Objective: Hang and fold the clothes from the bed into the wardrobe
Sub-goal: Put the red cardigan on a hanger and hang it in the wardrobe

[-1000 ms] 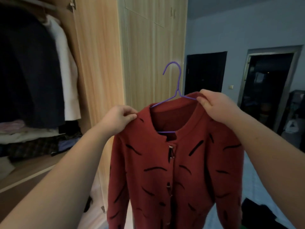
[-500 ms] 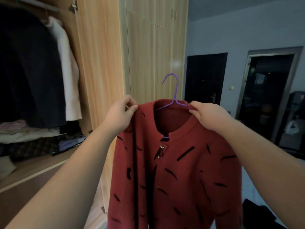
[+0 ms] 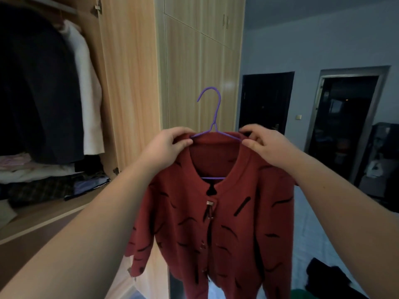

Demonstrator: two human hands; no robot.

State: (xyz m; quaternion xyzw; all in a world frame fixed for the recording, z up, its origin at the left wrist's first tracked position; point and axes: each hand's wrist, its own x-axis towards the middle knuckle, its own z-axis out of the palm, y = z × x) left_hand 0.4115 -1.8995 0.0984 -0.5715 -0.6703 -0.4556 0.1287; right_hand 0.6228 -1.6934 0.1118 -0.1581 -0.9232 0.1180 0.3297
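Beside the open wardrobe (image 3: 129, 83), a person holds a red cardigan (image 3: 216, 223) up at chest height on a purple hanger (image 3: 212, 117). Cardigan is clear of the wardrobe and not on the rail (image 3: 54, 6).

Left hand (image 3: 166, 145) grips the left shoulder of the cardigan; fingers curled over the top edge, thumb pressed on the front, pinching fabric where the hanger arm runs under it. Right hand (image 3: 264, 143) does the same on the right shoulder: fingers curled over the collar edge, thumb in front, pinching fabric and the hanger wire end. Both forearms are stretched forward.

Hanger hook points up and curls left, free of everything. Its lower bar shows through the neck opening. Cardigan hangs straight, front facing the person, black dashes across it, metal clasps down the middle, top clasp undone.

Inside the wardrobe, left: a dark coat (image 3: 43, 83) and a white garment (image 3: 88, 93) hang side by side, touching; folded clothes (image 3: 43, 180) stacked on the shelf below them. Bottom right, a black garment (image 3: 323, 275) lies on the bed (image 3: 313, 234).
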